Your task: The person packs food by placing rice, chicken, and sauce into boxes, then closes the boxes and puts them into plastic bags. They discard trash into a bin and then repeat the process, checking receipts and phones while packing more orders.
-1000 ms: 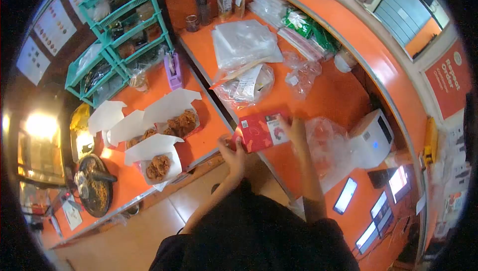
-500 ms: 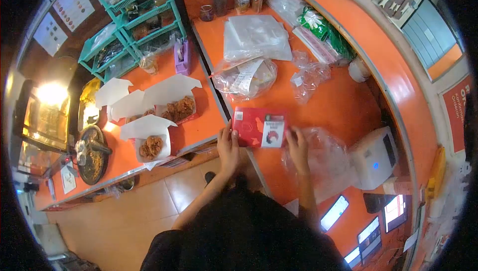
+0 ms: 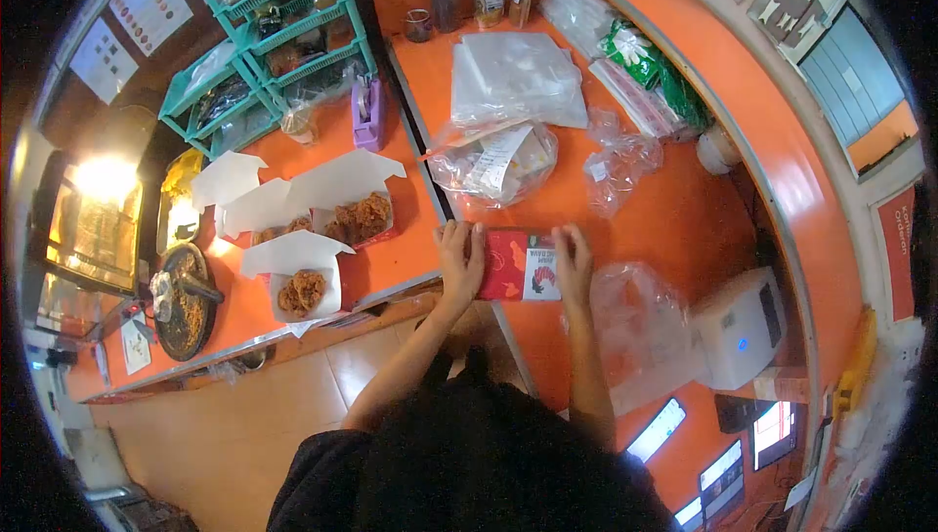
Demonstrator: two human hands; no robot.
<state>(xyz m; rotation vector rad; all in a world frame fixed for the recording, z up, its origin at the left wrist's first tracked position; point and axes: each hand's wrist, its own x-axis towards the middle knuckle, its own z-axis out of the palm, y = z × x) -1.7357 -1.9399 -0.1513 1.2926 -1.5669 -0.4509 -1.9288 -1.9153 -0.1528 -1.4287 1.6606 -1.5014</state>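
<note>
A closed red cardboard food box [image 3: 503, 266] with a white printed panel lies between my hands at the near edge of the orange counter. My left hand [image 3: 459, 260] grips its left end, the fingers over the edge. At the opposite end, my right hand [image 3: 574, 263] holds the box with its fingers bent at the far corner. To the left, open white-lidded boxes hold pieces of fried chicken [image 3: 301, 291], and more chicken [image 3: 359, 219] sits in another box behind. A clear plastic bag [image 3: 640, 322] spreads just right of my right hand.
Beyond the box are a filled clear bag with a receipt [image 3: 500, 163] and a stack of plastic bags [image 3: 513, 78]. A white printer [image 3: 738, 332] and several lit phones [image 3: 657, 429] stand at the right. A stone mortar [image 3: 186, 307] and purple tape dispenser [image 3: 367, 117] are at left.
My hands have drawn closer together around the red box. My right hand has shifted up onto its far right corner, and the box sits slightly lower and further right in view.
</note>
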